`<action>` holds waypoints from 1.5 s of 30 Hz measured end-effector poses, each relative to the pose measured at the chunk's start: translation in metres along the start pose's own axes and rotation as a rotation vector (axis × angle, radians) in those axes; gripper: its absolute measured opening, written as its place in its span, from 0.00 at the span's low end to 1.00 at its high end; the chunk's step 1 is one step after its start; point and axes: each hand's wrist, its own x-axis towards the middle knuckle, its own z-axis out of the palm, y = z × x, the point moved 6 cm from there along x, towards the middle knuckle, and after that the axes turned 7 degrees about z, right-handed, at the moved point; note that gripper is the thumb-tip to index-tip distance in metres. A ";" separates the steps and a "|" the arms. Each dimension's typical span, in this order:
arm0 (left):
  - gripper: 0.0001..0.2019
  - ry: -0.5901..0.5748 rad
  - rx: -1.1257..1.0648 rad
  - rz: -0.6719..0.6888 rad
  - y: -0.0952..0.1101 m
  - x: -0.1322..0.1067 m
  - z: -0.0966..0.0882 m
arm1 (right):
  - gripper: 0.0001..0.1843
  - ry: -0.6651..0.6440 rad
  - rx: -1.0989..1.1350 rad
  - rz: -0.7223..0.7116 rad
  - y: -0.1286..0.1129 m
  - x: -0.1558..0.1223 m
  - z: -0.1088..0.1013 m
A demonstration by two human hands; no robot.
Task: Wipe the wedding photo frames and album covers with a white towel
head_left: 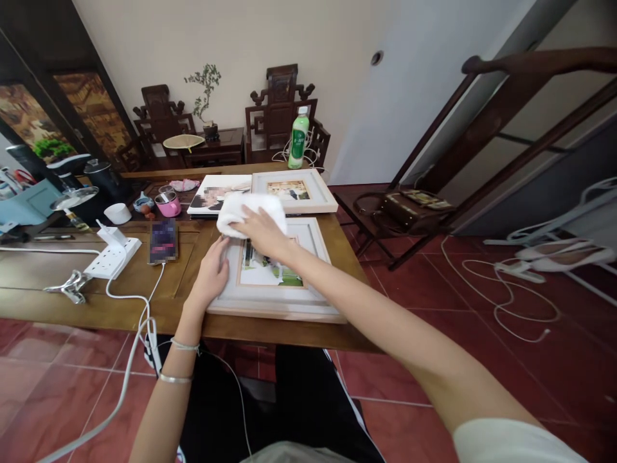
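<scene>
A light-wood picture frame with a photo inside lies flat near the table's front edge. My left hand grips its left side, thumb on the border. A folded white cloth is under my right hand, whose fingers press it down over the frame's upper left part. My right forearm crosses above the photo and hides some of it. Just behind lies a second picture frame, also with a photo. Left of that one is a white photo panel, partly covered by the cloth.
On the wooden table are a power strip, a phone with a cable, a pink cup and a silver claw-like object. A green bottle stands at the back. A dark chair is right.
</scene>
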 end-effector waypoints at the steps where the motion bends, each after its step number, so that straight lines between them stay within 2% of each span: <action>1: 0.24 0.000 -0.001 0.001 0.000 0.000 0.000 | 0.33 -0.034 -0.003 -0.010 -0.004 0.005 0.008; 3: 0.23 -0.003 -0.010 0.002 0.001 0.001 0.000 | 0.30 -0.063 -0.003 0.002 -0.006 0.006 0.018; 6: 0.23 -0.008 -0.036 0.001 0.003 0.000 0.000 | 0.30 -0.075 -0.018 0.043 0.013 -0.009 0.020; 12: 0.22 -0.004 -0.038 0.007 0.005 -0.001 0.000 | 0.30 -0.211 -0.136 0.235 0.088 -0.061 -0.008; 15: 0.22 -0.006 -0.055 0.001 0.007 0.000 0.000 | 0.32 -0.237 -0.157 0.327 0.103 -0.089 -0.020; 17: 0.22 -0.007 -0.072 -0.006 0.008 0.001 -0.001 | 0.34 -0.236 -0.140 0.323 0.092 -0.110 -0.024; 20: 0.22 -0.012 -0.084 -0.011 0.009 0.002 0.000 | 0.36 -0.264 -0.126 0.231 0.054 -0.146 -0.027; 23: 0.21 -0.009 -0.075 0.008 0.010 0.002 0.000 | 0.38 -0.349 -0.045 0.175 0.013 -0.183 -0.035; 26: 0.20 -0.015 -0.070 0.041 0.012 0.002 0.000 | 0.38 -0.435 0.074 0.158 -0.010 -0.204 -0.042; 28: 0.20 -0.034 -0.082 0.063 0.014 0.003 0.001 | 0.38 -0.442 0.110 0.172 -0.010 -0.203 -0.042; 30: 0.20 -0.050 -0.089 0.078 0.016 0.003 0.001 | 0.39 -0.383 0.096 0.191 0.002 -0.190 -0.036; 35: 0.20 -0.064 -0.063 0.073 0.017 0.003 -0.001 | 0.37 -0.186 0.039 0.303 0.061 -0.123 -0.016; 38: 0.20 -0.068 -0.049 0.064 0.016 0.003 -0.001 | 0.35 -0.092 0.023 0.347 0.086 -0.086 -0.014; 41: 0.20 -0.058 -0.048 0.070 0.015 0.003 -0.001 | 0.34 -0.081 -0.036 0.326 0.085 -0.070 -0.009; 43: 0.21 -0.053 -0.058 0.070 0.015 0.003 -0.001 | 0.34 -0.131 -0.060 0.289 0.071 -0.076 -0.003; 45: 0.21 -0.052 -0.066 0.064 0.015 0.003 0.000 | 0.34 -0.188 -0.080 0.259 0.050 -0.093 -0.002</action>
